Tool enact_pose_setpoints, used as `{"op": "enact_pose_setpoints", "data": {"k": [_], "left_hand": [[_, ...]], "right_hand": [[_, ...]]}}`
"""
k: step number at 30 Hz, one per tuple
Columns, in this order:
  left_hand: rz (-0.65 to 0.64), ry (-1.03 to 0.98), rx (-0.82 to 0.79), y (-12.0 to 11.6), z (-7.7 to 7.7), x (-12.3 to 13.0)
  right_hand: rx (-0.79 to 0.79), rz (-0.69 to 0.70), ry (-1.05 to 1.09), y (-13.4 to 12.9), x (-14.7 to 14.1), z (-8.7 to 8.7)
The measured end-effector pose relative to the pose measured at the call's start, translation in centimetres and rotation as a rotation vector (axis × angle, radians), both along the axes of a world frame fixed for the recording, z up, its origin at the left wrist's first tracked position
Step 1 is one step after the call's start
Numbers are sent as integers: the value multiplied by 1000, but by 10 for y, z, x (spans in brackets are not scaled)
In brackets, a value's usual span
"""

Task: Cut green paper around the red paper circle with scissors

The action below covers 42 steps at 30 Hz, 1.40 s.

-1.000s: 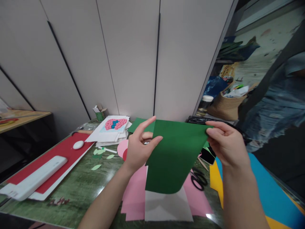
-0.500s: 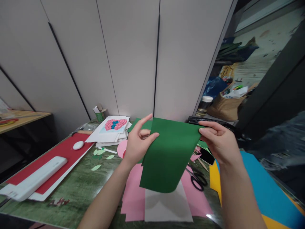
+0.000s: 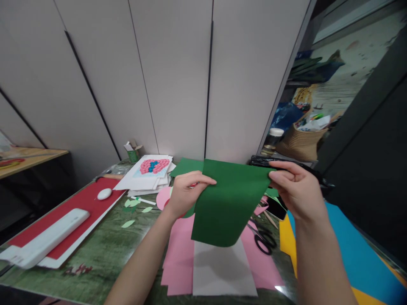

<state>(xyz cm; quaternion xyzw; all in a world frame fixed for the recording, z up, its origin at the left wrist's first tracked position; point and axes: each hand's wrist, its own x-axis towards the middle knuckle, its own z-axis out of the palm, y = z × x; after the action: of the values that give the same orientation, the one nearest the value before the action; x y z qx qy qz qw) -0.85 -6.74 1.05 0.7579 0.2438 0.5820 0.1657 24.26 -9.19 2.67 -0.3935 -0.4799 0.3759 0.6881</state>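
Note:
A dark green sheet of paper (image 3: 230, 201) is held up between both hands, its lower edge curving downward. My left hand (image 3: 187, 192) pinches its left edge, thumb hidden behind or under the fingers. At the upper right corner my right hand (image 3: 295, 186) grips it between thumb and fingers. Below the sheet lie a white sheet (image 3: 224, 271) and pink paper (image 3: 178, 262) on the table. Black-handled scissors (image 3: 263, 241) rest on the pink paper's right side. Another green sheet (image 3: 190, 166) shows behind my left hand.
Small cut leaves (image 3: 129, 223) and a white pen (image 3: 144, 200) lie to the left. Farther left are a red sheet (image 3: 104, 186) and a long white device (image 3: 54, 239). A picture with a pink heart (image 3: 154, 165) tops a paper stack. Blue paper (image 3: 356, 250) lies at right.
My left hand's raised fingers have come down onto the green sheet's left edge. The sheet has risen slightly and shifted right, and my right hand has moved a little right.

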Motion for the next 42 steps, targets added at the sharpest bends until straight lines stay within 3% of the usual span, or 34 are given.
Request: {"op": "enact_pose_setpoints", "data": {"k": [7,20,42], "left_hand": [[33,19,1,-11,8,1],[56,43,37,-14,9,-2],[-31,-58,-170,-20,10,1]], "right_hand": [[-8,6,-2,-2,0,2],[-16,-6,-35,-7,-1,7],[11,20,-85,-3,2,2]]}}
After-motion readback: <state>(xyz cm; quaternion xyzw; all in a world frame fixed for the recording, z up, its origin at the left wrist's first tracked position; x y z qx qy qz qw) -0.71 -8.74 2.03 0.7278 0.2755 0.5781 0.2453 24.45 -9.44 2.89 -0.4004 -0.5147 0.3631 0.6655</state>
